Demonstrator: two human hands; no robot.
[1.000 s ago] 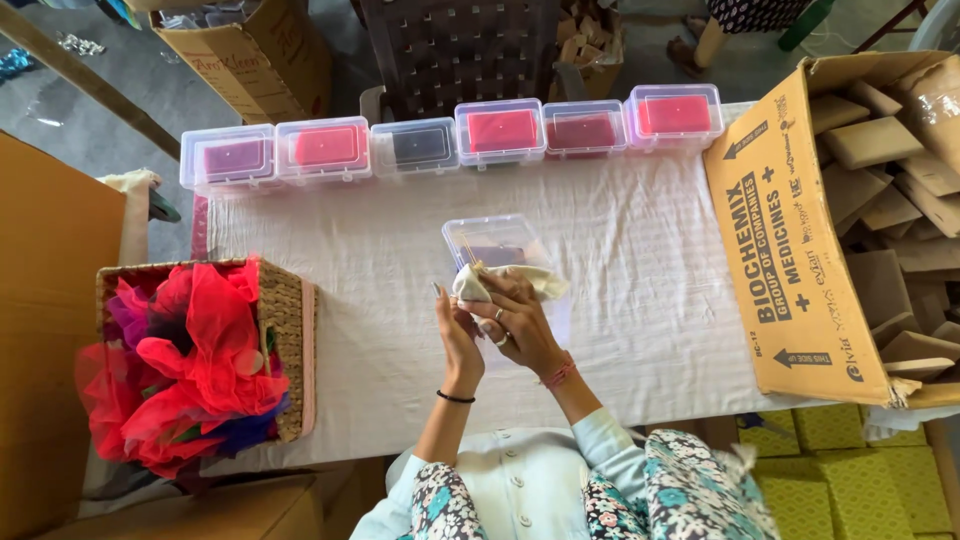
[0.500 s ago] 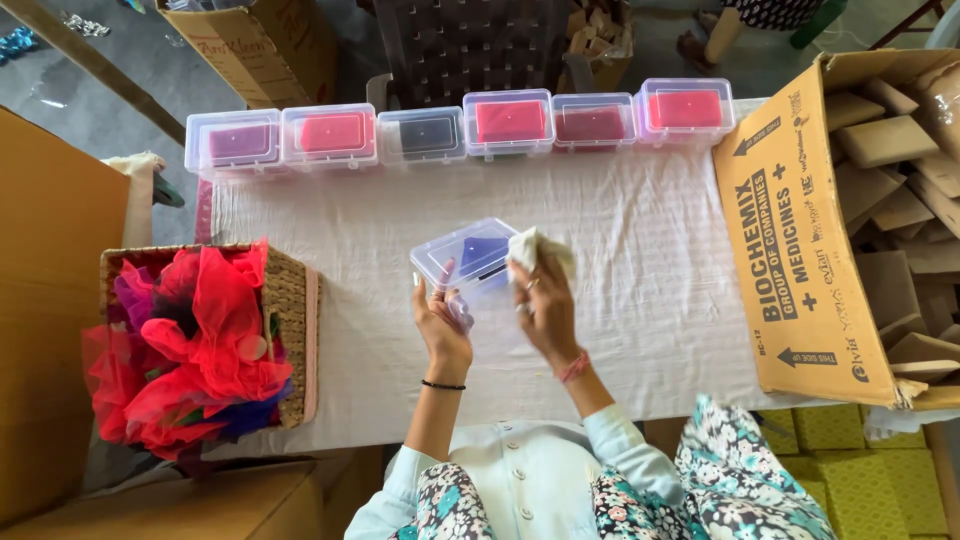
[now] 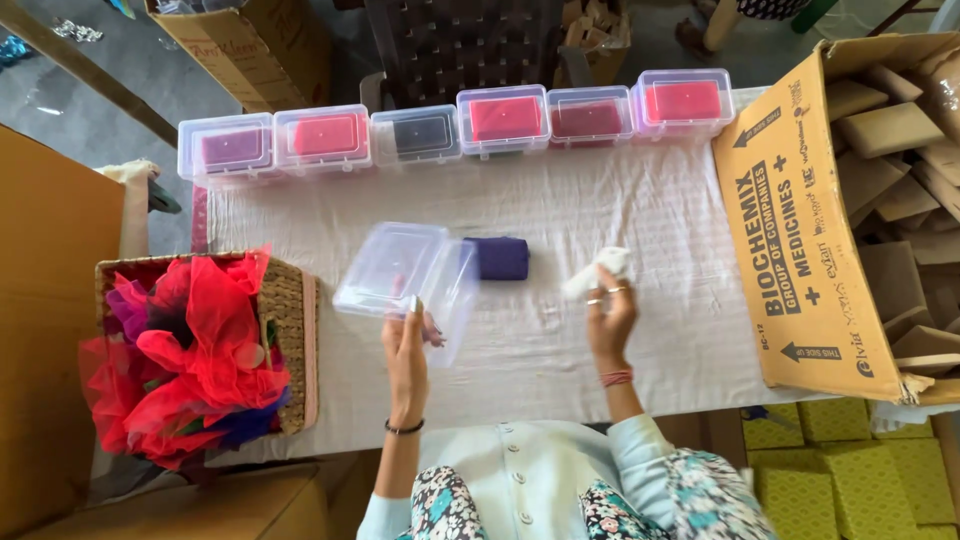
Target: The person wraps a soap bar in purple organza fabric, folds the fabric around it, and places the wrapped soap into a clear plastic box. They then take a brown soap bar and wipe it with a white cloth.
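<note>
Leftmost, at nine o'clock, a wicker basket (image 3: 285, 330) brims with red and purple net fabric (image 3: 190, 350), within easy reach of the person. Just right of it, the left hand (image 3: 405, 345) grips a clear plastic box (image 3: 395, 270) by its near edge, thumb over the rim, lifting it tilted off the white-clothed counter (image 3: 560, 350); its clear lid (image 3: 455, 295) hangs open beside it, so the inside is bare and ready. Touching the lid's far side, toward twelve o'clock of the hands, a folded purple cloth (image 3: 500, 258) lies flat on the counter, out of the box. Further right, the right hand (image 3: 610, 315) pinches a crumpled white rag (image 3: 598, 272) in its fingertips, held just above the counter. Along the far edge at twelve o'clock runs a row of closed boxes (image 3: 455, 125), each with a coloured cloth inside. At three o'clock an open cardboard carton (image 3: 800, 230) leans outward, showing brown packets (image 3: 890, 130).
</note>
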